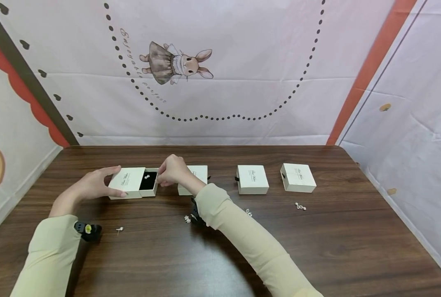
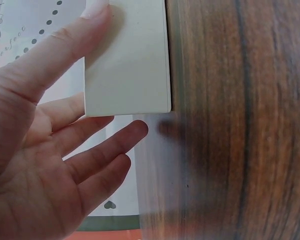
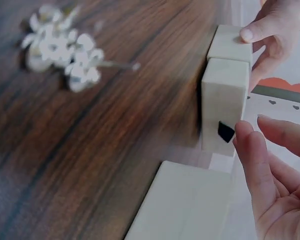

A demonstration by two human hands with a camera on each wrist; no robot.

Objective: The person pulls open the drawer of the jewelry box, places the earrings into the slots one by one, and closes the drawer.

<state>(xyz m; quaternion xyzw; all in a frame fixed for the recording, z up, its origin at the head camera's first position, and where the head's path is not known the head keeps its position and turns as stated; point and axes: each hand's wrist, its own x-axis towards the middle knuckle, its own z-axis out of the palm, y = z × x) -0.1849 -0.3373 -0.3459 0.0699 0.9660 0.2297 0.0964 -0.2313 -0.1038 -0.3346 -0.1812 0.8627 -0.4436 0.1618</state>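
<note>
My left hand (image 1: 90, 185) grips the sleeve of a white jewelry box (image 1: 127, 181) at the back left, thumb along its near side and other fingers spread behind. The box's drawer (image 1: 153, 192) is slid partway out to the right, showing black lining with a small silvery earring (image 1: 147, 177) on it. At the drawer's outer end is my right hand (image 1: 176, 171). Its fingertips (image 3: 245, 130) are right by the black pull tab (image 3: 226, 131), with a gap between thumb and fingers in the right wrist view.
Another white box (image 1: 197, 171) stands partly behind my right wrist. Two more boxes, a middle one (image 1: 252, 179) and a right one (image 1: 298, 177), continue the row. Nearer lie a pearl stud (image 1: 121, 229), a flower-like earring (image 1: 187, 219) and a twisted earring (image 1: 300, 206) on the wooden table (image 1: 335, 247).
</note>
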